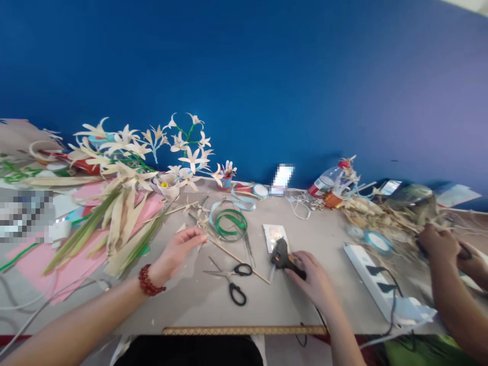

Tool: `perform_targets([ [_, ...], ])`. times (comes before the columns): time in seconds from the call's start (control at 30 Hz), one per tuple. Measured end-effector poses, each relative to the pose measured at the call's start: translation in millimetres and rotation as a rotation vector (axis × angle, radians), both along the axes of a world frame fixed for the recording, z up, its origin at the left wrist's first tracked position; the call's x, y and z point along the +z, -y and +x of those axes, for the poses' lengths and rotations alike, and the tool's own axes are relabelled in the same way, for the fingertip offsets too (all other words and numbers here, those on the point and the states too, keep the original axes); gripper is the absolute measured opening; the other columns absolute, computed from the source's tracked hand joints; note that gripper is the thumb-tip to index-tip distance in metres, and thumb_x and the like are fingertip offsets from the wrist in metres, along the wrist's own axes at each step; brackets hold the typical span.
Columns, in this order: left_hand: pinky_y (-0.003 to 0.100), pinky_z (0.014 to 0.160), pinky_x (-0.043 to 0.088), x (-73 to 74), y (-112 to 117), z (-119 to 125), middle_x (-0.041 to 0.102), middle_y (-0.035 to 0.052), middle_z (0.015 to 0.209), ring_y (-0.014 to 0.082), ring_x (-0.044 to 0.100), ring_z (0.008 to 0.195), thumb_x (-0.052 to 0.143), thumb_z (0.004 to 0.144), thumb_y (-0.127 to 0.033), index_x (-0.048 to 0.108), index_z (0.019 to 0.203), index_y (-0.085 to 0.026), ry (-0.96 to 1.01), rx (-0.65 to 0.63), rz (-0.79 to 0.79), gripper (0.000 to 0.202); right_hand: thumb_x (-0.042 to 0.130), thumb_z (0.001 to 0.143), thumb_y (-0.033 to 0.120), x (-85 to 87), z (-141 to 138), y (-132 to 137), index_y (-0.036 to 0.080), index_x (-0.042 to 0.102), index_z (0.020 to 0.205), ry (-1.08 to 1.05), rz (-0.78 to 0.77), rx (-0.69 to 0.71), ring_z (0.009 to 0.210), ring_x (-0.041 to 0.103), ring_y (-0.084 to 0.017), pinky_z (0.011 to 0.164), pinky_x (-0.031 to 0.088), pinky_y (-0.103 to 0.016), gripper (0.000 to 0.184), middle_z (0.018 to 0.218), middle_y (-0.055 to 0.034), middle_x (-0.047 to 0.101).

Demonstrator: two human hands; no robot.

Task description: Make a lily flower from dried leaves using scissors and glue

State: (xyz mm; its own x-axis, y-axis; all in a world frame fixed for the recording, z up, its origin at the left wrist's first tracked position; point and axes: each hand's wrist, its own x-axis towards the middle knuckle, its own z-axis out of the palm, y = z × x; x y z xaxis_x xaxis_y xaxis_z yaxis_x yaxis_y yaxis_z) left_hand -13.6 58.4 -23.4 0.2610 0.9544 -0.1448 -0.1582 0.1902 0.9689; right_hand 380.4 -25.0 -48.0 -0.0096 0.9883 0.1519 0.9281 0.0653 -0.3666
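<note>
My left hand (183,249), with a red bead bracelet on its wrist, is raised over the table with thumb and fingers pinched together. Whatever lies between its fingertips is too small to make out. Pale petal-like pieces (201,218) lie just beyond it. My right hand (310,272) is closed round the handle of a black hot glue gun (281,254), whose nozzle points down and left beside a white card (270,235). Between my hands lie black-handled scissors (230,277), opened, and a thin wooden stick (242,262). Green ribbon (231,223) is coiled behind them.
Cornhusk flowers (192,160) and long husk leaves (118,229) on pink paper fill the left. A white power strip (368,282) lies to the right. Behind stand a bottle (324,183) and a small pot (225,182). A co-worker's hands (442,246) work at far right.
</note>
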Motion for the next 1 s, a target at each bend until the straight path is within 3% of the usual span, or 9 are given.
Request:
perform_targets([
  [0.23, 0.024, 0.075, 0.039, 8.4, 8, 2, 0.059, 0.0001, 0.078, 0.0133, 0.051, 0.076, 0.068, 0.078, -0.031, 0.063, 0.078, -0.017, -0.064, -0.021, 0.045, 0.015, 0.057, 0.084, 0.036, -5.0, -5, -11, 0.019, 0.059, 0.105, 0.010, 0.027, 0.141, 0.101, 0.060, -0.030, 0.088, 0.050, -0.045, 0.027, 0.111, -0.0136, 0.063],
  [0.5, 0.023, 0.067, 0.037, -11.2, 11, -5, 0.058, -0.0003, 0.072, 0.0126, 0.047, 0.069, 0.069, 0.075, -0.036, 0.062, 0.074, -0.016, -0.132, -0.084, -0.028, 0.021, 0.053, 0.087, 0.040, -9.8, 5, -13, 0.018, 0.057, 0.114, 0.030, -0.043, 0.140, 0.102, 0.063, -0.031, 0.089, 0.050, -0.046, 0.035, 0.114, -0.0158, 0.065],
  [0.73, 0.024, 0.066, 0.038, -9.5, 9, 6, 0.059, 0.0002, 0.070, 0.0130, 0.049, 0.068, 0.073, 0.070, -0.039, 0.064, 0.072, -0.016, -0.094, -0.104, 0.003, 0.025, 0.046, 0.090, 0.047, 15.4, 16, -18, 0.020, 0.057, 0.114, -0.168, -0.209, 0.139, 0.096, 0.065, -0.028, 0.084, 0.052, -0.040, 0.038, 0.108, -0.0110, 0.069],
  [1.0, 0.024, 0.065, 0.039, -9.4, 3, 10, 0.061, 0.0007, 0.069, 0.0135, 0.051, 0.066, 0.073, 0.070, -0.042, 0.065, 0.071, -0.015, -0.061, -0.160, 0.077, 0.028, 0.050, 0.088, 0.053, 39.6, 13, -25, 0.021, 0.067, 0.103, -0.594, -0.339, 0.043, 0.102, 0.066, -0.031, 0.095, 0.048, -0.044, 0.040, 0.108, -0.0098, 0.073],
])
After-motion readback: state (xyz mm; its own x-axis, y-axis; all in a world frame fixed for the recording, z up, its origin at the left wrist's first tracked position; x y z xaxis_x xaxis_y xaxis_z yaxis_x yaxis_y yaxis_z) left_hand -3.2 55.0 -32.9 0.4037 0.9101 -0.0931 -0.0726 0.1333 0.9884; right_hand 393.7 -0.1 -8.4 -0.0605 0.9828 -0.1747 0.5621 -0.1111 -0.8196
